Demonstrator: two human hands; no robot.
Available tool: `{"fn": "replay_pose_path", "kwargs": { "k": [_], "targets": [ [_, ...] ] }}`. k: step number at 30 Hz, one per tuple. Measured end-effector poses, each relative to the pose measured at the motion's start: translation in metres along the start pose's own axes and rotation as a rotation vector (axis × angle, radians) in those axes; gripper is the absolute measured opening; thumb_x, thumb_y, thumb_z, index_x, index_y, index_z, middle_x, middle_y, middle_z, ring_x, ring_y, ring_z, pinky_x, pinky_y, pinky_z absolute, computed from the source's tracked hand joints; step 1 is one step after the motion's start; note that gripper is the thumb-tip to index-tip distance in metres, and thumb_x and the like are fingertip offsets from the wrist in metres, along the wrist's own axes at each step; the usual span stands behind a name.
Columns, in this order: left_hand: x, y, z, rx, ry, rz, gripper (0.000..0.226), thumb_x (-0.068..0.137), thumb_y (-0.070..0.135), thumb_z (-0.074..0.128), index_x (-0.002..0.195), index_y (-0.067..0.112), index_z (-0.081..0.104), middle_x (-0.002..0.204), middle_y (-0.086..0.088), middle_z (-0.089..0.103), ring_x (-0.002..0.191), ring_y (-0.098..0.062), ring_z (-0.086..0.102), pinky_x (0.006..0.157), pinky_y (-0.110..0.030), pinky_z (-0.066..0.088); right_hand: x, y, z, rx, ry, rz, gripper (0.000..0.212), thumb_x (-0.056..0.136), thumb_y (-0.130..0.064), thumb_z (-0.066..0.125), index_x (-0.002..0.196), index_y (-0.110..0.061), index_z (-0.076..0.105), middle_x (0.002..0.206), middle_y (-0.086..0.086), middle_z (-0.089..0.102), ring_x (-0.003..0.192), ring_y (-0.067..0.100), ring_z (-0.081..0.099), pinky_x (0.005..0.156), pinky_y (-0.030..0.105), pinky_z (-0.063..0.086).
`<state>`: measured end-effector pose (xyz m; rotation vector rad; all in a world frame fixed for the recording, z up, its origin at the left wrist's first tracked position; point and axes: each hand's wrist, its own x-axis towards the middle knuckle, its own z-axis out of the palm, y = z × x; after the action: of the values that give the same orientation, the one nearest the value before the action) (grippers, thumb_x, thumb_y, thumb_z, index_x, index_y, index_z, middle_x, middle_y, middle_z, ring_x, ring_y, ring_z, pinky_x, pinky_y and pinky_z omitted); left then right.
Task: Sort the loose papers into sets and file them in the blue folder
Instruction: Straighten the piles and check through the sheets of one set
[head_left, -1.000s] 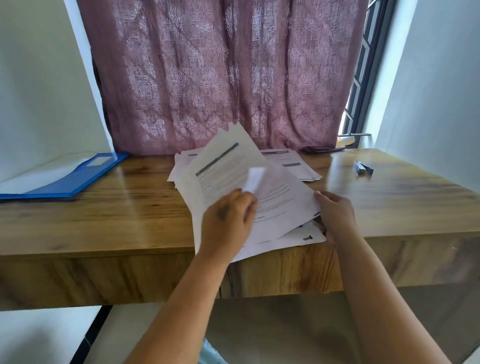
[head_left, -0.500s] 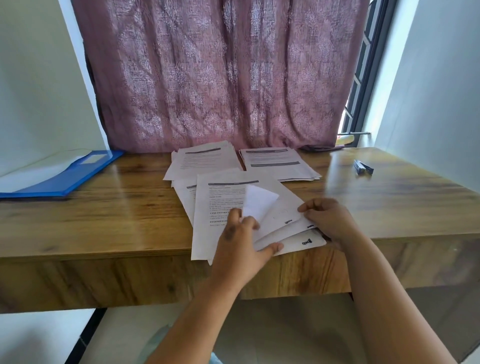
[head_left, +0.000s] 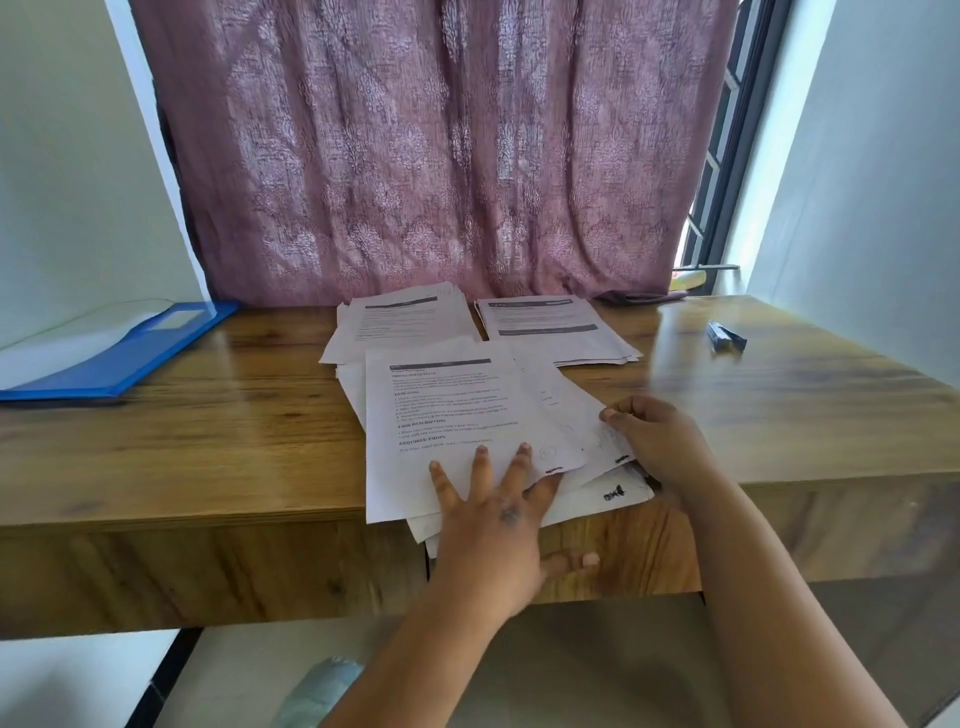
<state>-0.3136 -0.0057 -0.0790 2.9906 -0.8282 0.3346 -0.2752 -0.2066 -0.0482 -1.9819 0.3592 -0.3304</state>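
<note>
A loose stack of printed white papers (head_left: 467, 426) lies at the near edge of a wooden table (head_left: 208, 441), some sheets fanned out and overhanging the edge. The left hand (head_left: 493, 499) rests flat on the top sheet's lower part, fingers straight and spread, pressing it down and grasping nothing. Just to the right of it, the right hand (head_left: 654, 447) has curled fingers on the fanned right corners of the sheets, apparently pinching them; the underside of that hold is hidden.

Beyond the hands, toward the curtain (head_left: 441, 156), two sorted piles lie side by side: the left pile (head_left: 395, 322) and the right pile (head_left: 550, 327). Far to the left of the pressing hand, the blue folder (head_left: 119, 353) lies open at the table's edge. Far right of the pinching hand sits a small dark object (head_left: 726, 336), too blurred to identify.

The sheets look light, thin and floppy, and likely slide over each other easily. Holding near a corner or long edge, with the other hand steadying the stack, should keep them together.
</note>
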Motion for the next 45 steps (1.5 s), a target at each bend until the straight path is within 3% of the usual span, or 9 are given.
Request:
{"fn": "replay_pose_path", "kwargs": {
  "k": [3, 8, 16, 19, 24, 29, 33, 41, 45],
  "targets": [
    [0.001, -0.001, 0.004, -0.006, -0.064, -0.042, 0.086, 0.078, 0.085, 0.017, 0.151, 0.045, -0.006, 0.164, 0.003, -0.008, 0.148, -0.04, -0.005, 0.102, -0.074, -0.016, 0.0, 0.0, 0.001, 0.007, 0.014, 0.006, 0.014, 0.091, -0.03, 0.06, 0.082, -0.026, 0.07, 0.086, 0.0, 0.071, 0.085, 0.025, 0.067, 0.078, 0.043, 0.056],
    [-0.002, 0.001, -0.004, -0.039, -0.079, -0.06, 0.087, 0.077, 0.085, 0.017, 0.151, 0.045, -0.005, 0.164, 0.003, -0.006, 0.148, -0.039, -0.004, 0.105, -0.073, -0.012, 0.0, -0.005, -0.002, -0.033, 0.025, 0.052, 0.034, 0.087, -0.02, 0.065, 0.12, -0.024, 0.058, 0.111, 0.0, 0.066, 0.095, 0.024, 0.065, 0.088, 0.045, 0.055],
    [0.012, -0.009, -0.022, -0.31, 0.203, -0.049, 0.099, 0.067, 0.092, 0.004, 0.152, 0.041, -0.001, 0.149, -0.002, 0.041, 0.129, -0.024, 0.048, 0.102, -0.044, 0.048, -0.001, -0.04, 0.006, 0.251, -0.072, -0.016, 0.023, 0.092, -0.002, 0.056, 0.11, -0.009, 0.067, 0.102, 0.013, 0.07, 0.092, 0.027, 0.07, 0.079, 0.036, 0.06],
    [0.018, -0.016, -0.022, -0.314, 0.354, -0.009, 0.079, 0.095, 0.053, 0.046, 0.155, 0.035, -0.003, 0.117, 0.003, 0.062, 0.088, -0.007, 0.062, 0.073, -0.012, 0.049, -0.01, -0.056, 0.01, 0.56, -0.215, 0.015, 0.024, 0.099, -0.003, 0.047, 0.116, -0.003, 0.064, 0.108, 0.019, 0.068, 0.095, 0.028, 0.068, 0.08, 0.032, 0.06],
    [0.02, -0.027, -0.023, -0.502, 0.469, -0.154, 0.105, 0.094, 0.011, 0.06, 0.14, 0.052, -0.025, 0.089, 0.012, 0.049, 0.065, -0.002, 0.052, 0.062, -0.007, 0.044, -0.009, -0.048, 0.002, 0.517, -0.155, 0.005, 0.021, 0.103, -0.019, 0.045, 0.116, -0.011, 0.06, 0.098, 0.015, 0.07, 0.088, 0.024, 0.068, 0.077, 0.033, 0.058],
    [0.019, -0.032, -0.017, -0.474, 0.456, -0.1, 0.06, 0.097, 0.008, 0.054, 0.147, 0.033, 0.032, 0.132, -0.006, 0.055, 0.108, -0.017, 0.062, 0.088, -0.022, 0.052, -0.007, -0.021, -0.006, -0.355, 0.111, -0.106, 0.018, 0.082, -0.029, 0.074, 0.09, -0.015, 0.066, 0.086, -0.003, 0.063, 0.078, 0.012, 0.056, 0.062, 0.019, 0.04],
    [0.019, -0.027, -0.021, -0.472, 0.388, -0.127, 0.032, 0.099, 0.023, 0.051, 0.131, 0.018, 0.055, 0.134, -0.003, 0.055, 0.122, -0.019, 0.055, 0.099, -0.027, 0.047, -0.012, -0.02, -0.002, -0.402, 0.097, -0.092, 0.029, 0.069, -0.02, 0.086, 0.088, -0.014, 0.065, 0.092, 0.001, 0.064, 0.083, 0.016, 0.059, 0.071, 0.026, 0.048],
    [0.018, -0.024, -0.027, -0.317, 0.219, -0.094, 0.074, 0.078, 0.072, 0.057, 0.137, 0.028, 0.051, 0.14, 0.003, 0.052, 0.124, -0.017, 0.052, 0.097, -0.027, 0.047, -0.011, -0.03, -0.006, -0.546, 0.026, -0.052, 0.021, 0.086, -0.032, 0.07, 0.085, -0.012, 0.066, 0.08, -0.002, 0.061, 0.081, 0.018, 0.057, 0.071, 0.031, 0.048],
    [0.021, -0.026, -0.029, -0.338, 0.258, -0.097, 0.054, 0.089, 0.051, 0.061, 0.135, 0.023, 0.055, 0.131, 0.0, 0.061, 0.117, -0.017, 0.058, 0.095, -0.025, 0.048, -0.01, -0.031, -0.011, -0.288, 0.099, -0.045, 0.021, 0.092, -0.01, 0.05, 0.079, -0.015, 0.066, 0.079, 0.002, 0.066, 0.08, 0.024, 0.064, 0.075, 0.035, 0.053]
  ]
}}
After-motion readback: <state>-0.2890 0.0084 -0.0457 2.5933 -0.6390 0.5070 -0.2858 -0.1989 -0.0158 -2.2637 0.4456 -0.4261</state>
